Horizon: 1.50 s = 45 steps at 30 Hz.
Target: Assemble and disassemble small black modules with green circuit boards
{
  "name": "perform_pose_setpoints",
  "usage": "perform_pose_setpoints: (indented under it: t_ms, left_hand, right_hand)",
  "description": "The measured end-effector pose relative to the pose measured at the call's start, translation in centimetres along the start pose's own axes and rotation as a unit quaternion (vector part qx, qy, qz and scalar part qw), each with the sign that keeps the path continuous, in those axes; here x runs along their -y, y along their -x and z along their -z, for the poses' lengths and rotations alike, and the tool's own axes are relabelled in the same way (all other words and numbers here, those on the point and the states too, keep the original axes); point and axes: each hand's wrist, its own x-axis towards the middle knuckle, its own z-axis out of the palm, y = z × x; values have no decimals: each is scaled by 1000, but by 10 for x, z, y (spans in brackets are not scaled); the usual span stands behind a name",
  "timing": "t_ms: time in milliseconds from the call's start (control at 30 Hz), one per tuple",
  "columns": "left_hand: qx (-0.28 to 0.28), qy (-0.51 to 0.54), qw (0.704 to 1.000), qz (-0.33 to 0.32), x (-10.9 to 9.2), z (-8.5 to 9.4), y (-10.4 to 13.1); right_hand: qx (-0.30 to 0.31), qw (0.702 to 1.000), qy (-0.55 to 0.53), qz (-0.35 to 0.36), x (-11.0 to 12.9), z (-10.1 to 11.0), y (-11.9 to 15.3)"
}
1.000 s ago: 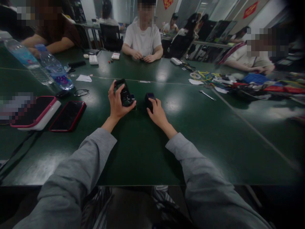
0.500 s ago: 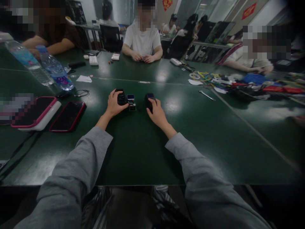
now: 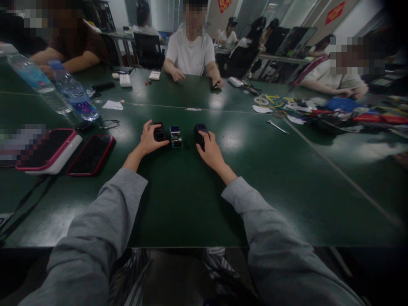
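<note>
Green tabletop underlies left grip, spread open at black casing, and right grip clasping dark box.

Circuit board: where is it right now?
In the head view, the circuit board lies on the green table, between the left hand and the right hand, nearer the left.
</note>
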Motion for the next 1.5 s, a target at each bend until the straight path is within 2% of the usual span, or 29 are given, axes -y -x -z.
perform_pose_setpoints:
  t_ms: [133,233,333,467,600,833,1067,1500]
  left_hand:
    - [-15,-20,1000,-4,-5,5,2]
    - [-61,-52,996,-37,-23,7,6]
    - [-92,-87,986,-111,-48,7,11]
    - [-44,-130,966,-219,-72,3,19]
    - [-5,-149,955,-258,-78,-4,23]
    - [-19,-133,967,-217,-73,-8,21]
    - [-105,-97,983,-114,-68,-8,19]
    - [-111,-79,988,-76,-60,-9,15]
  right_hand:
    - [2,1000,2,1,-1,-1,0]
    - [-2,1000,5,4,-2,-3,-1]
    - [-7,1000,3,4,-3,-4,-1]
    - [-7,1000,2,0,-1,-2,-1]
    - [-3,1000,6,0,0,-1,0]
    - [6,1000,11,-3,-1,0,-1]
    - [10,1000,11,-8,0,2,1]
    - [-13,999,19,-28,0,1,0]
